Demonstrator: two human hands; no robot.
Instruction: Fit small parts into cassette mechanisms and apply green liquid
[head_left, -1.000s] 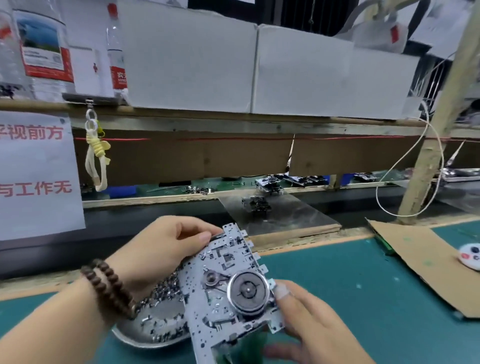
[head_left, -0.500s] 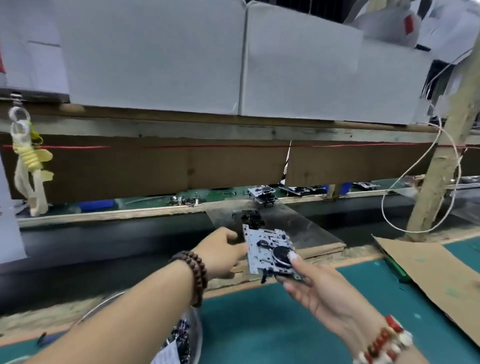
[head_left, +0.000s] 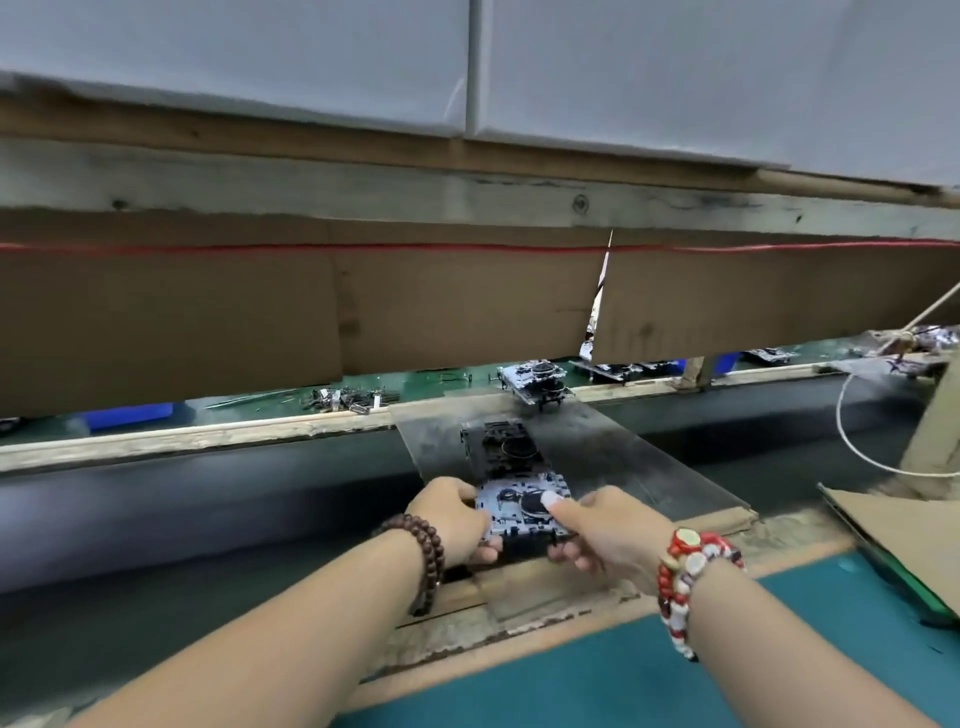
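Observation:
A silver cassette mechanism (head_left: 511, 512) with a round dark flywheel lies on the near end of a clear plastic ramp (head_left: 623, 457). My left hand (head_left: 454, 519) grips its left edge. My right hand (head_left: 605, 530) grips its right edge, with a taped fingertip on the flywheel. A darker cassette mechanism (head_left: 501, 449) sits on the ramp just beyond it, and a third mechanism (head_left: 535, 382) is at the ramp's far end.
A dark conveyor belt (head_left: 208, 499) runs left to right under the ramp. Small metal parts (head_left: 348, 400) lie on the far green bench. Cardboard (head_left: 893, 525) covers the teal mat (head_left: 675, 686) at right; a white cable (head_left: 857, 447) hangs by a wooden post.
Both hands carried the mechanism away from my body, from above the parts dish, and set it down on the clear ramp. My head leaned forward with them.

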